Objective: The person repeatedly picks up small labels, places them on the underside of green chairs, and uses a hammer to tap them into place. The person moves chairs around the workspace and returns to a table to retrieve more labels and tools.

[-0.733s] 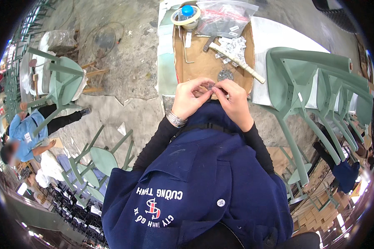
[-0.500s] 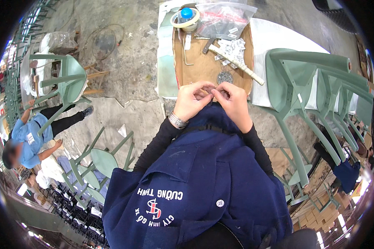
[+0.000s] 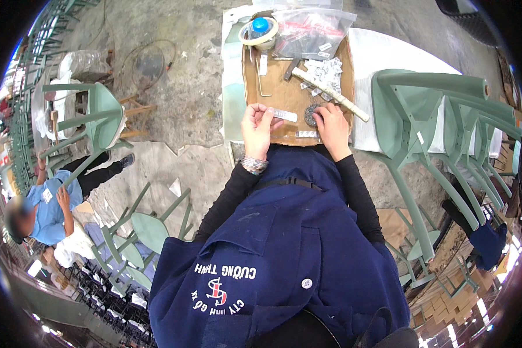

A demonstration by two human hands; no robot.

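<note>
wearing a navy garment [image 3: 238, 232] and black sleeves [image 3: 217, 203], just before the near edge of a shallow cardboard tray [image 3: 284, 95]. inside this edge, showing a small pale packet [image 3: 307, 134] laid flat. with the left hand [image 3: 257, 124], pinching a flat whitish packet [image 3: 285, 115] between thumb and fingers, almost closed, above the tray's near left part. with the right hand [image 3: 332, 124], half closed and bent at the fingers, reaching to a round dark grey bundle [image 3: 311, 114] in the tray's near right part; seemingly touching its right side, but impossible to tell if gripping it.

farther into the tray, at its left, showing a bent metal key [image 3: 265, 95]; at its right, a hammer [image 3: 330, 93] with pale handle, laid slantwise across the tray's rim, beside many small packets [image 3: 329, 75]. at the tray's far end, showing a blue-capped bottle [image 3: 261, 25] within a pale ring, next to clear plastic bags [image 3: 310, 35]. right of the tray, showing green chairs [image 3: 412, 110] in a row; well apart at its left, another green chair [image 3: 101, 116] and a person in light-blue shirt [image 3: 51, 211].
</note>
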